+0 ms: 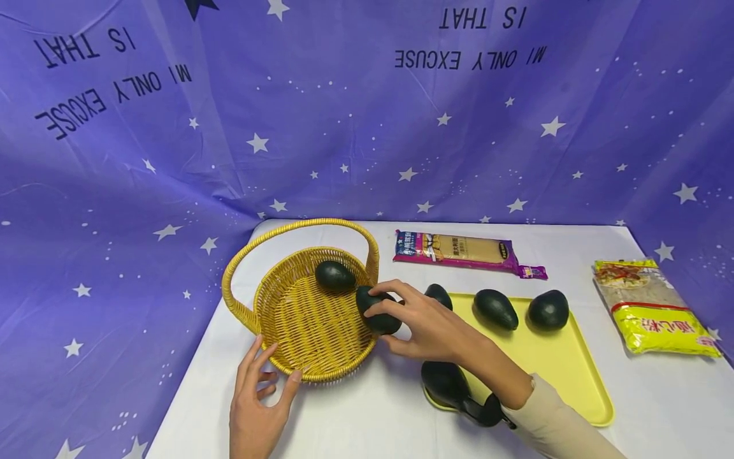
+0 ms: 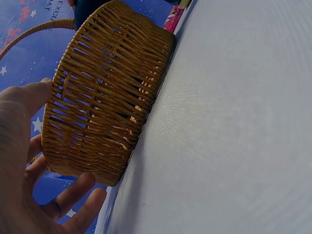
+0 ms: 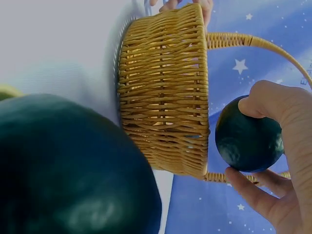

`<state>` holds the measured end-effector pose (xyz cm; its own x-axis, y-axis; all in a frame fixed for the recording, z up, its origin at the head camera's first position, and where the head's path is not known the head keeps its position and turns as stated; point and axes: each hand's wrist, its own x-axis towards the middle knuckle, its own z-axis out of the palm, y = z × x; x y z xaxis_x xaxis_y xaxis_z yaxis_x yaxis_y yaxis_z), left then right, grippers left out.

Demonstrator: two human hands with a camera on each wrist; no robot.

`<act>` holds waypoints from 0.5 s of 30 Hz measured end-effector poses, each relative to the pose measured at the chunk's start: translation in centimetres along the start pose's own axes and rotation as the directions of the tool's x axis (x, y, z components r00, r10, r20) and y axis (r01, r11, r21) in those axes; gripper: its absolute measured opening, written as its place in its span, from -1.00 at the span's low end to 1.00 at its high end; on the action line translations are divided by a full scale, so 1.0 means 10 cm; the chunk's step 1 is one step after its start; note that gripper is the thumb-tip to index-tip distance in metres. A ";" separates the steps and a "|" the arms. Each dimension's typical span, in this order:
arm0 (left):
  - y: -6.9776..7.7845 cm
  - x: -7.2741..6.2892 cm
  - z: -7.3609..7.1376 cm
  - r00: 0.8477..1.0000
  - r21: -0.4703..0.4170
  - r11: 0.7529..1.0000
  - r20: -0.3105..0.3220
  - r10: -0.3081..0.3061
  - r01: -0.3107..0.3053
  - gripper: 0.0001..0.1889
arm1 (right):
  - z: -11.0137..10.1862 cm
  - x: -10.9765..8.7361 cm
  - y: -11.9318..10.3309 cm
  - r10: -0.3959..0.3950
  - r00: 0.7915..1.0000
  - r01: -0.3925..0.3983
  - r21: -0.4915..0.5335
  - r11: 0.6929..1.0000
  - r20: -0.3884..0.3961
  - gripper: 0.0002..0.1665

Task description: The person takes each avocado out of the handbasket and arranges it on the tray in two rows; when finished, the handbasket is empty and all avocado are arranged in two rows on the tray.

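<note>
My right hand (image 1: 427, 322) grips a dark green avocado (image 1: 375, 310) at the right rim of a yellow wicker basket (image 1: 315, 325). In the right wrist view the thumb and fingertips pinch this avocado (image 3: 248, 139) just beyond the basket rim. Another avocado (image 1: 335, 276) lies inside the basket, towards the back. My left hand (image 1: 260, 401) touches the basket's front-left rim, its fingers spread and relaxed. In the left wrist view, the thumb rests against the rim of the basket (image 2: 107, 92), with the other fingers beside its wall.
A yellow tray (image 1: 553, 376) at the right bears several avocados (image 1: 496, 310), partly hidden by my right arm. Behind it lies a purple noodle packet (image 1: 459, 250). A yellow-and-clear food bag (image 1: 654, 309) is at the far right. The basket's tall handle (image 1: 298, 224) arches over its back.
</note>
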<state>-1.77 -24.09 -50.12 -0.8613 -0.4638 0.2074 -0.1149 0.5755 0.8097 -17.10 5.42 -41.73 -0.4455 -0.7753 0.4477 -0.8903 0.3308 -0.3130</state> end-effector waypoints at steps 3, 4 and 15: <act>0.00 0.00 0.00 1.000 -0.001 1.000 -0.001 0.001 -0.001 -0.37 | -0.03 -0.05 0.00 0.012 1.000 -0.012 -0.017 1.000 -0.016 -0.42; 0.00 0.01 0.00 1.000 -0.002 1.000 -0.001 0.001 -0.001 -0.37 | -0.04 -0.07 0.00 0.014 1.000 -0.015 -0.021 1.000 -0.022 -0.42; -0.01 0.00 0.00 1.000 0.000 1.000 -0.001 0.004 -0.004 -0.36 | -0.09 -0.22 -0.01 0.062 0.997 -0.062 -0.012 0.998 -0.047 -0.42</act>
<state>-1.80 -24.15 -50.17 -0.8612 -0.4622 0.2114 -0.1114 0.5774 0.8088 -16.16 7.57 -41.94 -0.5035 -0.7274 0.4663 -0.8619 0.3851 -0.3299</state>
